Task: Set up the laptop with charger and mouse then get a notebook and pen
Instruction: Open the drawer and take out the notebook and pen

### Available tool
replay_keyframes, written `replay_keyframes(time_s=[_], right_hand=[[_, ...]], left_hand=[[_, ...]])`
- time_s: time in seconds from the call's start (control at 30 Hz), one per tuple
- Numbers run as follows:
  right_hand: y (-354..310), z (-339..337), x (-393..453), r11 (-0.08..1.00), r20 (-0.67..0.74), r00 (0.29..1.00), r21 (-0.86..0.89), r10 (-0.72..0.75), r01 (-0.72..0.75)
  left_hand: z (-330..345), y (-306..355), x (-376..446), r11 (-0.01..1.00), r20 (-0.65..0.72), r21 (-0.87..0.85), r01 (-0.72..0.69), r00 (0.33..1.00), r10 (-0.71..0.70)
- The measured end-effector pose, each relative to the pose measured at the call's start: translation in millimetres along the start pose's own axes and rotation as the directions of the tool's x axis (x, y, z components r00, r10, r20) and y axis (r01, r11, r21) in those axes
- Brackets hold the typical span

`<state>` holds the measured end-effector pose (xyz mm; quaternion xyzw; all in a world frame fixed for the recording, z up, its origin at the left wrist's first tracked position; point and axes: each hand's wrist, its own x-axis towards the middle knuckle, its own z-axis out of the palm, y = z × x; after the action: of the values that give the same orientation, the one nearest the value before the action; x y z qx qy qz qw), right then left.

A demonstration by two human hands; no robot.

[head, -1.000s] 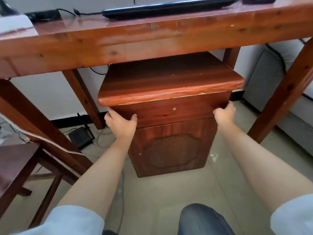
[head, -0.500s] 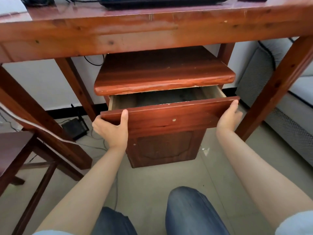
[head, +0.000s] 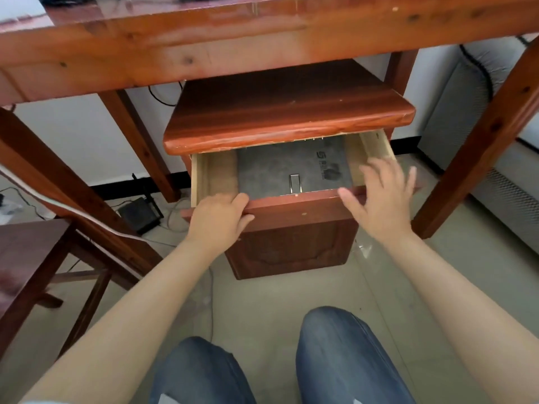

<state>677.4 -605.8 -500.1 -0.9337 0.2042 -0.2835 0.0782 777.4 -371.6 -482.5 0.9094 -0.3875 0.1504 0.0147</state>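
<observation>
Drawer (head: 291, 204) — your left hand (head: 217, 217) grasps its front edge to steady it; your right hand (head: 379, 199), fingers spread and released, hovers toward the grey notebook (head: 291, 167) inside.

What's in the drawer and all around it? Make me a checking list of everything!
Surface: wooden desk above a small cabinet.
Job's things: drawer pulled open; grey notebook with a metal clasp lies inside. No pen seen.
Clutter: black box on the floor.
Hands: left hand grips the drawer front; right hand open, fingers spread over the drawer's right side.
Cables: thin wires on the floor beside the box.
Surroundings: wooden chair at left, grey sofa at right.
</observation>
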Motion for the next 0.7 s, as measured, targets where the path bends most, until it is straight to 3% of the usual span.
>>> replay_keyframes(time_s=[0.03, 0.1, 0.27, 0.4, 0.47, 0.53, 0.63, 0.7], right_hand=[[-4, -1, 3, 0.993, 0.146, 0.986, -0.076, -0.080, 0.092], [-9, -3, 11, 0.967, 0.248, 0.955, -0.148, -0.165, 0.206], [1, -4, -2, 0.897, 0.074, 0.912, -0.164, -0.404, 0.410], [6, 3, -19, 0.875, 0.100, 0.880, -0.100, -0.465, 0.474], [6, 1, -13, 0.867, 0.203, 0.858, -0.069, -0.471, 0.493], [1, -3, 1, 0.907, 0.377, 0.834, 0.045, -0.404, 0.419], [-13, 0, 32, 0.958, 0.671, 0.687, 0.245, -0.278, 0.148], [-26, 9, 49, 0.967, 0.777, 0.576, 0.216, -0.256, 0.138]], left_hand=[[-3, -2, 7, 1.000, 0.046, 0.007, -0.009, 0.999, 0.009], [-10, -6, 15, 0.998, 0.110, 0.030, -0.046, 0.993, 0.042], [-7, -8, 1, 0.987, 0.206, 0.085, -0.134, 0.972, 0.115], [-6, -2, -18, 0.975, 0.117, -0.051, -0.216, 0.968, 0.221], [-7, -2, -15, 0.980, 0.197, -0.102, -0.173, 0.962, 0.190], [-6, -5, -5, 0.990, 0.310, -0.111, -0.087, 0.943, 0.117], [-3, -7, 25, 0.952, 0.413, -0.228, 0.206, 0.906, -0.097], [7, -7, 47, 0.920, 0.435, -0.220, 0.325, 0.877, -0.206]])
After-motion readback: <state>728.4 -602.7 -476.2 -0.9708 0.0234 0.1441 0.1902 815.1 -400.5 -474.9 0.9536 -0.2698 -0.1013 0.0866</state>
